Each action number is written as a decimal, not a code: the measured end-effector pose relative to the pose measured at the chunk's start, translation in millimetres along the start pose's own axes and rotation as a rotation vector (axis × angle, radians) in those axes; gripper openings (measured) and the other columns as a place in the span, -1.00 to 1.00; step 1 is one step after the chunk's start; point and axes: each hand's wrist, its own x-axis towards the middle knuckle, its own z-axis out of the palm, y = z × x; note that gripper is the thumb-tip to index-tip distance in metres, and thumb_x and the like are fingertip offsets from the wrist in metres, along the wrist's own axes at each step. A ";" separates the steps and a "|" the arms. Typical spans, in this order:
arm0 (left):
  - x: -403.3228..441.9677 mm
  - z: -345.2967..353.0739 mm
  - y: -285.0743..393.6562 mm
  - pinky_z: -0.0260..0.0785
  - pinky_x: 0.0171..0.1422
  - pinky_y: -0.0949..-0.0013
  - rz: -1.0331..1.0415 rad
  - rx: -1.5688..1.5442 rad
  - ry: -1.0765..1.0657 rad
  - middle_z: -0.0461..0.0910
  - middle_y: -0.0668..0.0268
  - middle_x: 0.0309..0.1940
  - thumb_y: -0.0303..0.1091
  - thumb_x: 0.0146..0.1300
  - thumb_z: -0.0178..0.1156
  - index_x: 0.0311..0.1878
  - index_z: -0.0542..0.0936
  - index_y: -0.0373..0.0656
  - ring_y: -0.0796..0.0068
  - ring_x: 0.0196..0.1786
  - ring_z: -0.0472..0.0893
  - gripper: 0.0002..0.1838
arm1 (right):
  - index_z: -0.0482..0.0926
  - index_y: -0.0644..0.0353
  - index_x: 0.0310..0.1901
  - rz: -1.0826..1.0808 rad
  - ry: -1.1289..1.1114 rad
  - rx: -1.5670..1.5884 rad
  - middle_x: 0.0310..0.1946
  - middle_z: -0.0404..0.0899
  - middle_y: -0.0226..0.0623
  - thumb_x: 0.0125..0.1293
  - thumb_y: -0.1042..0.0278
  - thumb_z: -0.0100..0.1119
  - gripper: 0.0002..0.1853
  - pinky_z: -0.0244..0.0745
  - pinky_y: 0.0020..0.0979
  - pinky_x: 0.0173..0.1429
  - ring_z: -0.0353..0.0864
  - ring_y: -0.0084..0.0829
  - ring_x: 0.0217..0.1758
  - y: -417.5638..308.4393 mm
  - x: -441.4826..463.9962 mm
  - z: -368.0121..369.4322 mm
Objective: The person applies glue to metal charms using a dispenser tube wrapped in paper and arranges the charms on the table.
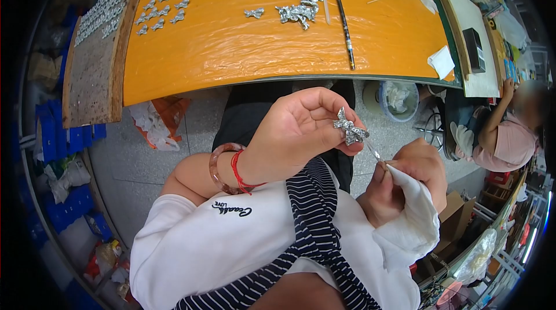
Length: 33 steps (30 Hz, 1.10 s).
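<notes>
A small silver bow-shaped piece (351,130) with a crinkled, shiny surface is pinched between the thumb and fingers of my left hand (307,121). My right hand (414,179), close by on the right, is closed around a white cloth (412,217) that hangs down from it. From the right fingertips a thin, clear stick (373,150) points up to the lower edge of the bow; whether its tip touches cannot be made out. Both hands are held above my lap, in front of the table's near edge.
On the orange-covered table (243,55) lie several silver bows (165,10), a silver pile (298,11), a dark patterned pencil (344,29) and white tissues (441,62). A board of bows (92,72) stands left. Below is a bucket (399,100); a person (504,136) sits at right.
</notes>
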 end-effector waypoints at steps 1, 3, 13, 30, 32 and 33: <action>0.1 0.3 -0.1 0.44 -0.19 0.40 0.005 0.000 0.005 0.43 0.11 -0.28 -0.68 0.00 -0.05 -0.27 0.33 -0.29 0.42 -0.27 0.51 -0.81 | 0.43 0.30 -0.63 0.003 0.006 0.010 -0.75 0.33 -0.29 -0.34 0.62 0.25 -0.82 0.12 -0.57 -0.71 0.28 -0.49 -0.78 0.3 0.1 0.4; 0.1 0.2 0.0 0.44 -0.19 0.40 0.002 0.004 0.003 0.43 0.11 -0.28 -0.68 0.00 -0.05 -0.27 0.33 -0.29 0.42 -0.27 0.51 -0.80 | 0.42 0.30 -0.63 -0.013 0.008 0.003 -0.75 0.33 -0.29 -0.34 0.62 0.25 -0.82 0.12 -0.57 -0.71 0.28 -0.49 -0.78 0.3 0.8 0.1; 0.5 2.1 2.3 0.44 -0.19 0.41 0.007 0.042 0.010 0.43 0.12 -0.29 -0.72 -0.02 -0.10 -0.27 0.33 -0.28 0.42 -0.28 0.52 -0.78 | 0.42 0.30 -0.63 -0.013 0.004 0.012 -0.75 0.32 -0.30 -0.31 0.60 0.26 -0.82 0.12 -0.58 -0.71 0.27 -0.50 -0.78 -0.2 2.0 0.9; 1.2 3.9 2.9 0.43 -0.15 0.41 0.044 0.151 0.010 0.42 0.11 -0.29 -0.76 -0.04 -0.13 -0.31 0.32 -0.29 0.43 -0.25 0.51 -0.78 | 0.43 0.29 -0.64 -0.014 -0.001 0.002 -0.76 0.32 -0.30 -0.32 0.59 0.27 -0.82 0.12 -0.58 -0.72 0.28 -0.50 -0.78 2.2 1.8 1.8; 0.8 4.2 3.2 0.42 -0.15 0.42 0.043 0.162 0.011 0.42 0.11 -0.29 -0.76 -0.04 -0.13 -0.31 0.32 -0.29 0.43 -0.25 0.51 -0.78 | 0.43 0.29 -0.64 -0.027 0.017 0.022 -0.76 0.33 -0.30 -0.32 0.59 0.27 -0.82 0.12 -0.58 -0.72 0.28 -0.50 -0.78 2.9 1.3 2.0; 0.5 4.6 3.2 0.42 -0.14 0.42 0.045 0.155 0.014 0.42 0.11 -0.29 -0.76 -0.04 -0.13 -0.31 0.32 -0.29 0.43 -0.25 0.51 -0.78 | 0.43 0.29 -0.64 -0.015 0.001 0.008 -0.76 0.33 -0.30 -0.32 0.58 0.28 -0.82 0.12 -0.58 -0.72 0.28 -0.50 -0.78 2.4 1.8 2.0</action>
